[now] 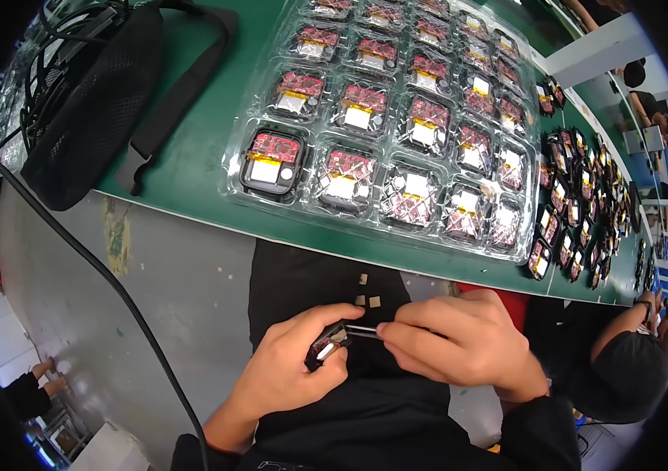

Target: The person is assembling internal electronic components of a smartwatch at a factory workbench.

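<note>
Both hands busy below green tabletop (193, 169): left (287, 369) pinching small black module (326, 345), right (459, 341) pinching metal tweezers (361, 330); slip could scratch it.

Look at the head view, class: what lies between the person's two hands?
In the head view, tweezers bridge the gap: the right hand pinches them, their tips reaching the small black module held in the left hand.

electronics assembly workshop | green bench (193, 169) | clear trays (232, 169) of red circuit boards (275, 147)
</note>
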Motion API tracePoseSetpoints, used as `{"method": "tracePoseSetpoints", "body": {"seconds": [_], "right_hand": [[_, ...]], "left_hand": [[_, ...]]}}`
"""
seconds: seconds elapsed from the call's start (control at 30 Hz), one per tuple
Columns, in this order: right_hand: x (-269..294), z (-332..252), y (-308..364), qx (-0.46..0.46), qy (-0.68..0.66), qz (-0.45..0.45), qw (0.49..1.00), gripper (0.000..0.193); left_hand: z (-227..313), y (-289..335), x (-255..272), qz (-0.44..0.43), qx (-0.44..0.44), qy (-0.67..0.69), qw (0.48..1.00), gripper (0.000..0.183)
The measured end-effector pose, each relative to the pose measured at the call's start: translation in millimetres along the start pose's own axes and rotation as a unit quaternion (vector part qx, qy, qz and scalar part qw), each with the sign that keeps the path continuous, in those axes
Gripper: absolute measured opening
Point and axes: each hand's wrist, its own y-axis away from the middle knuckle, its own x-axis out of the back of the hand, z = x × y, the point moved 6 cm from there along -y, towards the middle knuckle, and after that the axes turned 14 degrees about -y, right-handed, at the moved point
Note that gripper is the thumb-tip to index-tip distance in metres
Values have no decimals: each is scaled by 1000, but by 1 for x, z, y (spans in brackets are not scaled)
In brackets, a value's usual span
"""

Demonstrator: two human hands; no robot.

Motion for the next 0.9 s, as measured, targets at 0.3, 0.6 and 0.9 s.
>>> {"method": "tracePoseSetpoints", "body": {"seconds": [0.3,0.6,0.9], "right_hand": [[-8,5,2,-5,-33,-23,999,23],[-9,7,0,-40,-97,-83,991,21],[-6,5,4,-46,-44,-34,997,22]], "left_hand": [[0,2,-3,-16,0,13,1000,42],[3,-3,-1,-52,-55,-1,997,40],[-1,-5,-7,-83,-4,18,996,41]]}}
